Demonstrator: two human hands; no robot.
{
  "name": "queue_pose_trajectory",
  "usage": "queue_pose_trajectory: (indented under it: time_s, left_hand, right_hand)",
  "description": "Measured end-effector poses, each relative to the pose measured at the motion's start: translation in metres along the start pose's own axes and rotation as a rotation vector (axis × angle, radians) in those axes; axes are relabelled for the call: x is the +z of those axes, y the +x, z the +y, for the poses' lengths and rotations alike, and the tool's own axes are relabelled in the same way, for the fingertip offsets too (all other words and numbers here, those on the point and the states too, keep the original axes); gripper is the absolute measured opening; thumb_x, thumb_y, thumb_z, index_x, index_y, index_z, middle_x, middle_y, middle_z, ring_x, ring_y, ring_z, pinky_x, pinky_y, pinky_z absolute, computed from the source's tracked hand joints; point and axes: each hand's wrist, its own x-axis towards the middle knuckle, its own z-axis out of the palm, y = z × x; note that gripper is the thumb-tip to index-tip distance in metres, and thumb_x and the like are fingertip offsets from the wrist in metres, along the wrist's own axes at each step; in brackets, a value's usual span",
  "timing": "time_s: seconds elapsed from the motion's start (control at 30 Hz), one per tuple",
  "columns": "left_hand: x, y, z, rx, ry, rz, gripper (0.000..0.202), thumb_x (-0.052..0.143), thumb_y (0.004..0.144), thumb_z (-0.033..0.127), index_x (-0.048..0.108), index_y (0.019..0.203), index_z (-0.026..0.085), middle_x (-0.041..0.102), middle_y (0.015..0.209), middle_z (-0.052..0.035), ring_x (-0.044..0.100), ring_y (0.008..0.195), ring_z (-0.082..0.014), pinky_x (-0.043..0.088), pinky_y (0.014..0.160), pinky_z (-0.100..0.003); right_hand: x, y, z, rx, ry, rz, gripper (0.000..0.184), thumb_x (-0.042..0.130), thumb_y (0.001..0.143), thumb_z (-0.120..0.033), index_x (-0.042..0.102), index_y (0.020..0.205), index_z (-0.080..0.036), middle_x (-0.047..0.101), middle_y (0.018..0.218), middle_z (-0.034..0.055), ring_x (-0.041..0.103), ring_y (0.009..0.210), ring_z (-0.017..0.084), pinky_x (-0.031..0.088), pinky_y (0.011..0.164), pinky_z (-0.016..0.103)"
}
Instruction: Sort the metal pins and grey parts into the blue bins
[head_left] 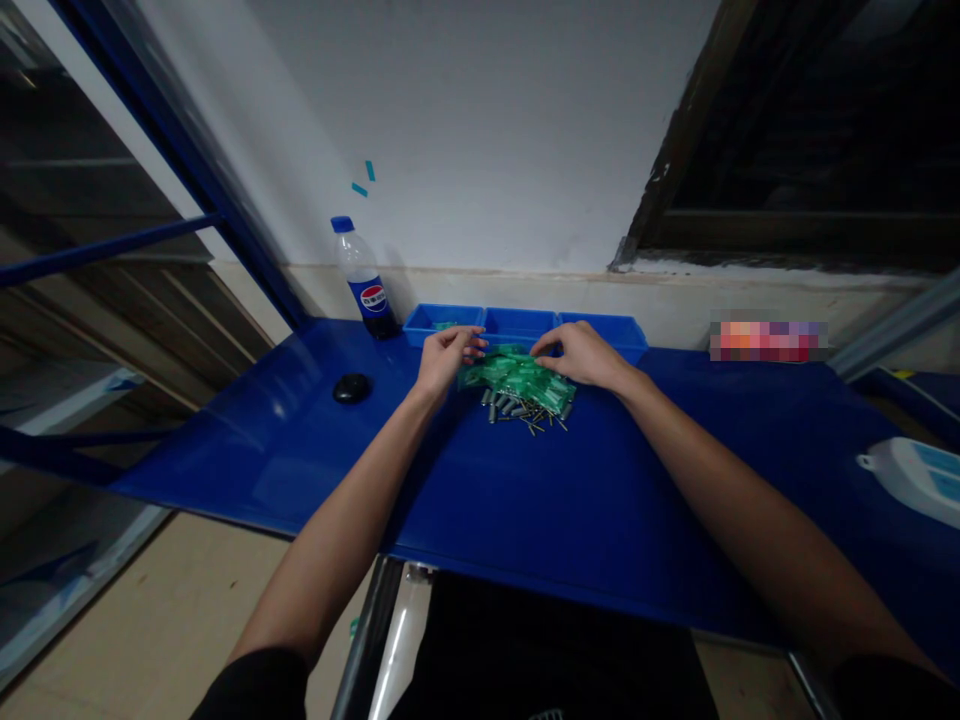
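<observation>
A heap of green, see-through plastic pieces [517, 375], perhaps small bags, lies on the blue table in front of me. Small grey cylinders and thin brass-coloured pins [529, 412] spill out along its near side. At the heap's left edge is my left hand [448, 360], its fingers loosely bent and apart, with nothing visible in them. My right hand [585, 355] reaches in from the right, thumb and forefinger pinched at the top of the green plastic. Behind both hands stands a row of blue bins [520, 322]; the left one has some green pieces in it.
A cola bottle [367, 285] stands at the back left of the blue table [525, 510], with a black mouse-like object [351, 388] nearer me. At the back right lies a blurred red package [769, 340]. A white device [919, 475] is at the right edge.
</observation>
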Motion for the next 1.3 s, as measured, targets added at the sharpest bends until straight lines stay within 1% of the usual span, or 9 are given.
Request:
queue_pose_trajectory:
  time_s: [0.1, 0.2, 0.3, 0.53, 0.7, 0.87, 1.1, 1.2, 1.3]
  left_hand:
    - [0.002, -0.003, 0.000, 0.161, 0.236, 0.007, 0.027, 0.062, 0.094, 0.033, 0.080, 0.098, 0.014, 0.081, 0.094, -0.0111, 0.074, 0.081, -0.0201, 0.055, 0.073, -0.029]
    - [0.003, -0.009, 0.002, 0.320, 0.548, 0.029, 0.026, 0.061, 0.096, 0.029, 0.082, 0.103, 0.016, 0.083, 0.104, -0.0095, 0.076, 0.091, -0.0231, 0.057, 0.086, -0.033]
    - [0.005, -0.014, 0.003, 0.375, 0.743, -0.030, 0.028, 0.061, 0.096, 0.026, 0.083, 0.113, 0.018, 0.083, 0.110, -0.0080, 0.076, 0.094, -0.0247, 0.058, 0.093, -0.036]
    - [0.007, -0.016, -0.001, 0.457, 0.799, -0.085, 0.029, 0.062, 0.097, 0.026, 0.082, 0.116, 0.019, 0.082, 0.113, -0.0100, 0.075, 0.100, -0.0275, 0.056, 0.098, -0.042]
    - [0.009, -0.019, 0.005, 0.537, 0.744, -0.040, 0.029, 0.061, 0.100, 0.035, 0.082, 0.110, 0.017, 0.082, 0.107, -0.0110, 0.071, 0.102, -0.0274, 0.053, 0.098, -0.043]
    - [0.014, -0.023, 0.011, 0.451, 0.534, -0.149, 0.031, 0.069, 0.095, 0.046, 0.081, 0.102, 0.018, 0.080, 0.097, -0.0080, 0.068, 0.084, -0.0206, 0.052, 0.080, -0.033]
    - [0.016, -0.026, 0.021, 0.187, 0.189, -0.434, 0.042, 0.074, 0.088, 0.054, 0.069, 0.072, 0.016, 0.070, 0.070, -0.0040, 0.059, 0.065, -0.0140, 0.045, 0.064, -0.026]
    - [0.013, -0.023, 0.022, 0.121, 0.140, -0.401, 0.048, 0.075, 0.085, 0.057, 0.066, 0.062, 0.017, 0.070, 0.068, -0.0049, 0.057, 0.061, -0.0132, 0.044, 0.062, -0.026]
    - [0.009, -0.015, 0.016, 0.055, 0.085, -0.266, 0.048, 0.077, 0.082, 0.057, 0.066, 0.060, 0.016, 0.073, 0.072, -0.0071, 0.058, 0.061, -0.0130, 0.042, 0.059, -0.025]
  right_hand:
    - [0.005, 0.001, 0.005, -0.033, -0.001, 0.032, 0.025, 0.071, 0.088, -0.018, 0.084, 0.109, -0.022, 0.084, 0.107, 0.0085, 0.078, 0.102, 0.029, 0.060, 0.096, 0.044]
    - [0.013, 0.001, 0.010, -0.080, 0.045, 0.065, 0.043, 0.070, 0.089, -0.017, 0.076, 0.132, -0.022, 0.080, 0.124, 0.0092, 0.076, 0.114, 0.030, 0.059, 0.101, 0.045]
    - [0.019, 0.000, 0.011, -0.082, 0.078, 0.071, 0.053, 0.067, 0.090, -0.015, 0.068, 0.142, -0.024, 0.081, 0.124, 0.0081, 0.076, 0.118, 0.029, 0.057, 0.104, 0.045]
    - [0.014, -0.001, 0.004, -0.102, 0.039, 0.181, 0.029, 0.064, 0.094, -0.018, 0.081, 0.117, -0.025, 0.082, 0.118, 0.0069, 0.076, 0.114, 0.030, 0.056, 0.104, 0.048]
    - [0.007, 0.003, 0.003, -0.090, 0.405, 0.312, 0.029, 0.071, 0.090, -0.023, 0.078, 0.118, -0.023, 0.083, 0.108, 0.0081, 0.078, 0.101, 0.028, 0.060, 0.095, 0.046]
    - [0.005, 0.005, 0.001, -0.003, 0.783, 0.287, 0.043, 0.083, 0.080, -0.032, 0.074, 0.121, -0.023, 0.081, 0.095, 0.0055, 0.077, 0.091, 0.024, 0.061, 0.090, 0.043]
    - [0.004, 0.003, -0.004, 0.059, 0.862, 0.239, 0.047, 0.088, 0.076, -0.036, 0.074, 0.120, -0.024, 0.081, 0.095, 0.0050, 0.076, 0.094, 0.025, 0.059, 0.094, 0.044]
    - [0.005, 0.005, 0.001, 0.077, 0.754, 0.225, 0.040, 0.084, 0.080, -0.035, 0.075, 0.117, -0.022, 0.081, 0.095, 0.0068, 0.076, 0.091, 0.026, 0.061, 0.089, 0.043]
    - [0.003, 0.005, 0.010, 0.060, 0.562, 0.169, 0.029, 0.076, 0.085, -0.032, 0.078, 0.112, -0.021, 0.081, 0.096, 0.0094, 0.077, 0.091, 0.027, 0.061, 0.087, 0.045]
